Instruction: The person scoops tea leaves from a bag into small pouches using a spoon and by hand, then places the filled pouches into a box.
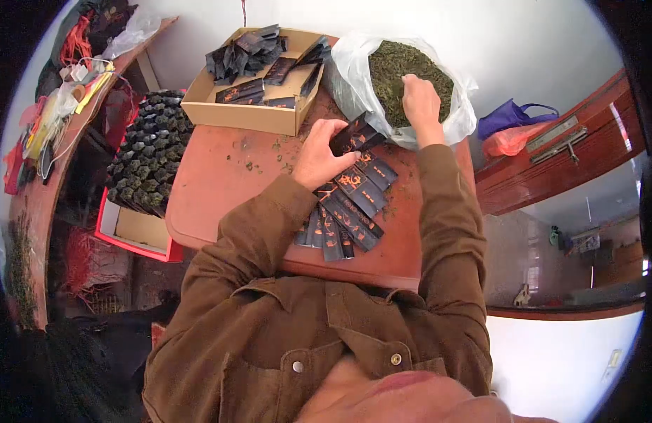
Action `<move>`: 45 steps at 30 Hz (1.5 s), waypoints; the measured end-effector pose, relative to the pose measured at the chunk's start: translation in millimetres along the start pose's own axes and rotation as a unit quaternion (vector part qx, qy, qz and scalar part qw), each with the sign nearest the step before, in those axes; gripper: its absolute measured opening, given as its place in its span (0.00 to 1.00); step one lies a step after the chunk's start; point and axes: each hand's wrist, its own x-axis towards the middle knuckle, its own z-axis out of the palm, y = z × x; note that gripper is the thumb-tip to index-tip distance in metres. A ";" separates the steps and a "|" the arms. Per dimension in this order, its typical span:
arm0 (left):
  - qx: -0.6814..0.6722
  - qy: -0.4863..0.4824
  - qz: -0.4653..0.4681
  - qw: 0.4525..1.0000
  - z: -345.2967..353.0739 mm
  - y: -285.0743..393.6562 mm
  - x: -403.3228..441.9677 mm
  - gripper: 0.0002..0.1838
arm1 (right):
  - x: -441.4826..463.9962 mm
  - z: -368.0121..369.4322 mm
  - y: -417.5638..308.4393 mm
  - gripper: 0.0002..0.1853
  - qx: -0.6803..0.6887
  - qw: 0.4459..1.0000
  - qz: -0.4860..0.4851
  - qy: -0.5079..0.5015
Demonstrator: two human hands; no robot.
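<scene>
While the left hand [321,155] grips a black packet [345,141] just beside the bag [348,63], the right hand [421,106] is over the leaf [389,63] inside it. The left thumb lies across the packet's near side and the fingers wrap the far side, a hold that seems meant to steady it close to the leaf. The right fingers are curled inward; whether their tips pinch any leaf, I cannot tell.

The bag stands at the back of the table [227,158], its rim spread wide, which likely gives the right hand easy reach. Between the forearms, loose packets [350,211] overlap in a rough fan down to the near edge, probably so that each can be picked up by touch. They look flat, with orange print facing up.

A carton [241,118] sits at the back left, with more packets heaped unevenly in it; its low walls seem to hold them together. Crumbs of leaf dot the tabletop in front of it. To the left of the table, a red box [174,252] holds dark bundles [150,155] packed tightly in rows, perhaps so that they prop one another up.
</scene>
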 end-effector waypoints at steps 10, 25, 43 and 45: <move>-0.003 0.002 -0.003 1.000 1.0 -3.3 0.3 0.27 | 12.5 -17.5 43.3 0.06 -0.139 0.990 -0.007 -0.014; 0.007 0.000 0.004 1.000 -0.4 -0.9 0.7 0.28 | -19.8 -48.9 36.8 0.13 0.042 0.993 0.081 0.073; 0.012 0.000 0.003 1.000 -1.6 1.5 0.5 0.29 | -44.3 -30.1 23.1 0.14 0.480 0.790 0.380 0.003; 0.012 -0.001 -0.003 1.000 -2.8 3.9 0.2 0.29 | -47.2 -36.0 23.6 0.12 0.531 0.754 0.385 0.015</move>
